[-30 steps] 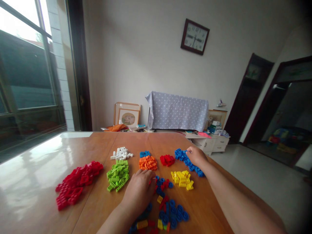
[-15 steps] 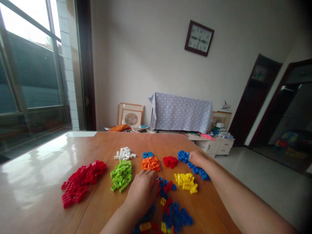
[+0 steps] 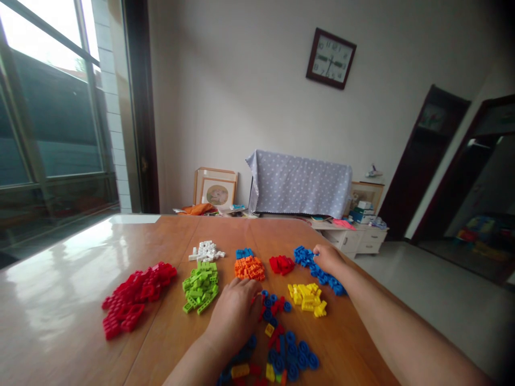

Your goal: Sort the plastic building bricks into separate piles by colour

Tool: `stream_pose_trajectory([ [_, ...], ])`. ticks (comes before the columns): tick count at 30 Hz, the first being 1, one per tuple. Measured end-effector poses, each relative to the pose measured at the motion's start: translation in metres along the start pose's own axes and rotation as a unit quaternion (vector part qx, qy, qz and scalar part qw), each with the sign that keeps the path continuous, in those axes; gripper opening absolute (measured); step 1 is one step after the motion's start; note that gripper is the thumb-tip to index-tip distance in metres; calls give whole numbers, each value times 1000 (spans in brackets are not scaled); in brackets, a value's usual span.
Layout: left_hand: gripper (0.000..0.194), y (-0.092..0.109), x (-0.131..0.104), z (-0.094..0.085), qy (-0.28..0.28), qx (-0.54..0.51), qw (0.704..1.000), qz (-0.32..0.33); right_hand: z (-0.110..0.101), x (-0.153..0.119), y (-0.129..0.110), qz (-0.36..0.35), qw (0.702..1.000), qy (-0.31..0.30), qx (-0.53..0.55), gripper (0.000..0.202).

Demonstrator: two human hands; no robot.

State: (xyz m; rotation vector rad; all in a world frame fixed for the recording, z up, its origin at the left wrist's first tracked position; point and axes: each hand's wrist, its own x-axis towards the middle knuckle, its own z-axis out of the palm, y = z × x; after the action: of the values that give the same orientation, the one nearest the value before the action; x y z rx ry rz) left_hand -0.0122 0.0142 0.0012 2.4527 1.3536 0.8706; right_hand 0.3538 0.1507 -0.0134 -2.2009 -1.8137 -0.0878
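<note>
My left hand (image 3: 238,304) is low over the left edge of a mixed heap of toy building bricks (image 3: 295,356), back upward and fingers curled down. Its fingertips are mostly hidden, and I cannot make out what they hold. At the far right, my right hand (image 3: 329,259) is over a pile of blue bricks (image 3: 330,282). Its fingers look slightly apart there, with no brick plainly between them. Between the hands lie yellow bricks (image 3: 308,299) and a small red pile (image 3: 281,265). Orange bricks (image 3: 249,268) sit just beyond my left hand, with a few blue bricks (image 3: 243,254) behind them.
Left of my left hand are lime green bricks (image 3: 200,288), white bricks (image 3: 206,251) and a large red pile (image 3: 139,297), all on a glossy wooden table (image 3: 72,321). Past its far edge stand a cloth-covered object (image 3: 300,185) and a white cabinet (image 3: 358,241).
My right hand's fingers have loosened from a closer curl and shifted slightly at the blue pile. My left hand has stayed in place. The view has tilted a little.
</note>
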Motion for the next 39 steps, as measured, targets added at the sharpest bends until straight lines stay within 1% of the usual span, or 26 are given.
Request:
stream_pose_trajectory([
  [4,19,2,0,-2,-2,0,1000,-1,-4,-4,-3,9,1000,2,25,18],
  [6,18,2,0,-2,-3,1,1000,-2,-5,-7,-5,16,999,-7,36,17],
  [8,18,2,0,-2,-2,3,1000,-2,-6,-12,-8,22,998,-30,46,16],
  [12,18,1,0,0,1,7,1000,1,-5,-22,-18,31,993,-96,68,12],
  [14,17,1,0,0,1,10,1000,2,-4,-25,-22,32,990,-114,76,13],
  [22,16,0,-2,0,4,12,1000,6,-8,-28,-25,31,990,-100,97,18],
  [26,18,1,-2,-1,0,9,1000,6,-14,-34,-29,20,989,-83,121,16],
  [28,18,2,-1,-1,-2,11,1000,7,-19,-40,-35,4,988,-78,135,16],
  [30,17,2,-1,-1,-4,16,1000,6,-24,-51,-43,-31,983,-87,156,15],
  [32,16,2,-1,0,-5,19,1000,4,-30,-67,-54,-89,970,-121,191,13],
  [34,15,2,-1,1,-3,21,1000,2,-35,-85,-65,-150,949,-172,217,13],
  [36,15,1,-1,2,-1,20,1000,1,-37,-103,-77,-191,939,-203,201,14],
  [39,15,2,-1,2,1,18,1000,4,-38,-124,-90,-225,947,-192,122,18],
])
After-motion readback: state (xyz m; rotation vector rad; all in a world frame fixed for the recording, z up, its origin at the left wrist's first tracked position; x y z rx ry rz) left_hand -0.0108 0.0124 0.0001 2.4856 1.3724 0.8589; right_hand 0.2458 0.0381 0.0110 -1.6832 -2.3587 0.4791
